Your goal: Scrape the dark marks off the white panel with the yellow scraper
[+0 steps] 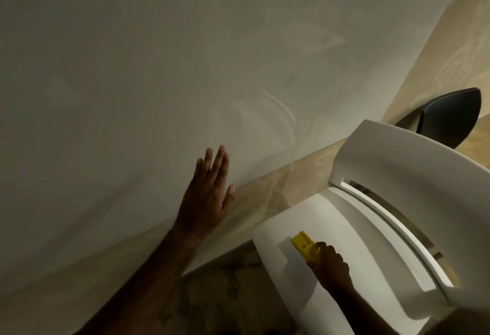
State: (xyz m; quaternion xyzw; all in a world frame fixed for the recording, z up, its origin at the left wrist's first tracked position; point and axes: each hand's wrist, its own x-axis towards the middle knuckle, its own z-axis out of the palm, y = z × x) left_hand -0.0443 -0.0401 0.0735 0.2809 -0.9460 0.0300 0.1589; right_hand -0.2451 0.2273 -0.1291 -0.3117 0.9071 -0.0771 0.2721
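Head view: my right hand [332,264] grips the yellow scraper [305,247] over the chair [397,175]; left hand [209,188] lies flat, fingers straight, on the white panel [159,69]. I'd keep the blade low against any marks.

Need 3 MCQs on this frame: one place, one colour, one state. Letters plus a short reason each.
1. Where is the scraper?
A. on the white chair seat
B. against the panel
C. on the floor

2. Its colour?
A. red
B. yellow
C. blue

3. The left hand is:
A. a fist
B. gripping the scraper
C. flat, fingers straight, on the white panel

Answers:
1 A, the right hand holds it down on the seat.
2 B, its body is bright yellow.
3 C, the fingers lie spread on the panel near its lower edge.
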